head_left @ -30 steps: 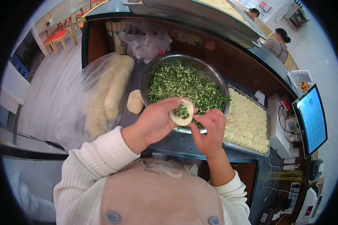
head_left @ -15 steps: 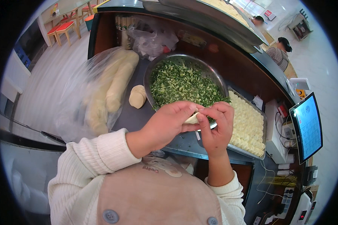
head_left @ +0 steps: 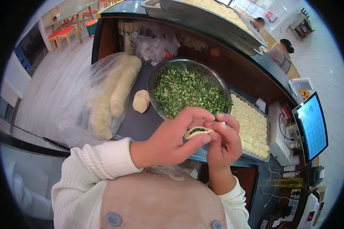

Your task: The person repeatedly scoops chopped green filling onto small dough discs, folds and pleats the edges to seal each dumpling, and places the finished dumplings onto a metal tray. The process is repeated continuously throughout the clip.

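A: Your dumpling (head_left: 197, 132) shows pale cream dough around dark green filling; the steel bowl (head_left: 218, 81) holds speckled green and white.

B: Your sleeve (head_left: 91, 168) is ribbed white, your apron (head_left: 156, 198) beige.

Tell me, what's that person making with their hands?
A person is folding a dumpling. The left hand and right hand pinch the round dough wrapper half shut over green filling. Behind the hands sits a metal bowl of chopped greens. To its left lie a small stack of wrappers and dough logs in a plastic bag. A tray of finished dumplings sits on the right.
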### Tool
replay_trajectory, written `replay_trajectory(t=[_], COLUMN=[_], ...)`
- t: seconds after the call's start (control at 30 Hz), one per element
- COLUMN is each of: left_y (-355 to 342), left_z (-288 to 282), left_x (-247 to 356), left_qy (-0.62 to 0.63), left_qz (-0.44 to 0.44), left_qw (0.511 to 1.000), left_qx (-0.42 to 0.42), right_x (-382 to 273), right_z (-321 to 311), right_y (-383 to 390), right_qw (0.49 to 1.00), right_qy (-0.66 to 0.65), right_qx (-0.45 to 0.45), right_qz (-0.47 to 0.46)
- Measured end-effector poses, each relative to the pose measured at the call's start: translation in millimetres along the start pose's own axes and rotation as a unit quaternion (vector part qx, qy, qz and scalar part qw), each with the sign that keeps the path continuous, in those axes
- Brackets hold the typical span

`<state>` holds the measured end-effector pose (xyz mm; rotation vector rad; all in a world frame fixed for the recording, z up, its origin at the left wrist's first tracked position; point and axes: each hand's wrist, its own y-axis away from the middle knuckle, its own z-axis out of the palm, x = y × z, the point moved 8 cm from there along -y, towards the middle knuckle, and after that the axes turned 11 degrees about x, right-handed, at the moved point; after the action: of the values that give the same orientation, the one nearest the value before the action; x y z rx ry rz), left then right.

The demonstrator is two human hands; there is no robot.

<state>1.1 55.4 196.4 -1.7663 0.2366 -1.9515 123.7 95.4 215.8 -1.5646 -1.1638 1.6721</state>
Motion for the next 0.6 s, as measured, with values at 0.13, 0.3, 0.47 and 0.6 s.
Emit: replay_trajectory(t=[0.13,0.3,0.47,0.6], left_y=[-11,-20,-20,-19], left_z=[-3,2,7,5], left_x=[18,11,14,21], left_qy=[-0.067,-0.135,-0.173,-0.194], left_qz=[0.177,0.228,0.240,0.258], left_qw=[0.982,0.964,0.955,0.946], left_qx=[-0.010,-0.015,-0.033,-0.039], right_x=[-9,11,22,26], right_z=[3,7,7,10], right_y=[-3,2,7,13], right_qw=[0.996,0.974,0.953,0.923], right_qy=[-0.093,-0.172,-0.205,-0.255], right_qx=[0.015,0.030,0.020,0.027], right_qz=[-0.006,0.143,0.222,0.287])
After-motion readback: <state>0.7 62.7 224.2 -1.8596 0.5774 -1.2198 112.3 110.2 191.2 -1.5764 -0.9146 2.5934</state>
